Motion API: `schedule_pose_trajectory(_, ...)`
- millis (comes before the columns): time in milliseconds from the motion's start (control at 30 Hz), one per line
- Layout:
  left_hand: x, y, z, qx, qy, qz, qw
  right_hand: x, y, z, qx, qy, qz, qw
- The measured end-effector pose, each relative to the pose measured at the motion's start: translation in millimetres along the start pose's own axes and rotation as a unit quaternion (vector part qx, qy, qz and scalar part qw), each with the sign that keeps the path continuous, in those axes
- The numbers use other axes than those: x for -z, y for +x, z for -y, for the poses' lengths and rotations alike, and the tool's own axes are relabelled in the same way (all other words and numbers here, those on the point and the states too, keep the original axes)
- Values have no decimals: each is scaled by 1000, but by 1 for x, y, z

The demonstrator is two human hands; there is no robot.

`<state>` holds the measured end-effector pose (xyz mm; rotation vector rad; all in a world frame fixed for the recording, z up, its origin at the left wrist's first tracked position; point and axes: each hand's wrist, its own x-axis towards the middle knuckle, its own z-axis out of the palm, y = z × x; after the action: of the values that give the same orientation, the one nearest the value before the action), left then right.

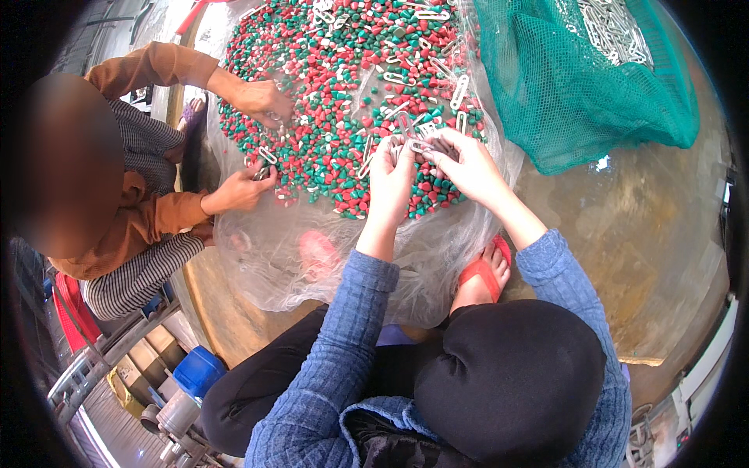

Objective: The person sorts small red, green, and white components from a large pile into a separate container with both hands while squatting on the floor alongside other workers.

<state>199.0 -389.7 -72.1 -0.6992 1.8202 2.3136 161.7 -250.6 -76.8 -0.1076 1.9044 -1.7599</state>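
My left hand (390, 178) and my right hand (471, 165) meet over the near right part of a spread of small red, green and whitish cone-shaped pieces (328, 148). Between my fingertips is a small oblong metal link (421, 146), pinched from both sides. Another elongated link (405, 123) sticks up by my left fingers; what else they hold is hidden. Loose oblong links, such as a pale one (459, 92), lie among the pieces beyond my hands.
A clear plastic sheet (367, 265) lies under the pieces. At the far right, a green mesh net (538, 101) holds many metal links (616, 35). On the left, a co-worker in brown sleeves (168, 222) reaches into the pile with both hands. A blue container (200, 372) stands lower left.
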Motion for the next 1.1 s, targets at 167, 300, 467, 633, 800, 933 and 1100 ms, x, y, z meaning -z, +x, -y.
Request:
schedule_pose_trajectory(167,-2,0,-10,8,-12,27,1000,5,-5,5,-44,-39,20,998)
schedule_pose_trajectory(300,-2,2,-8,-24,181,28,983,6,-9,3,-15,-63,21,998)
schedule_pose_trajectory(467,-8,-4,0,-70,232,2,970,1,-14,-2,12,-124,-18,992)
schedule_pose_trajectory(633,-13,-11,6,-79,220,-11,972,-2,-16,-11,67,-86,-33,994)
schedule_pose_trajectory(800,-10,-12,2,-110,257,-10,960,-8,-14,-17,31,-131,-29,991)
schedule_pose_trajectory(933,-16,-10,-4,-68,243,-3,968,7,-11,-25,-12,127,12,992)
schedule_pose_trajectory(1100,-6,-7,-10,-80,200,24,976,4,-10,-9,-14,115,26,993)
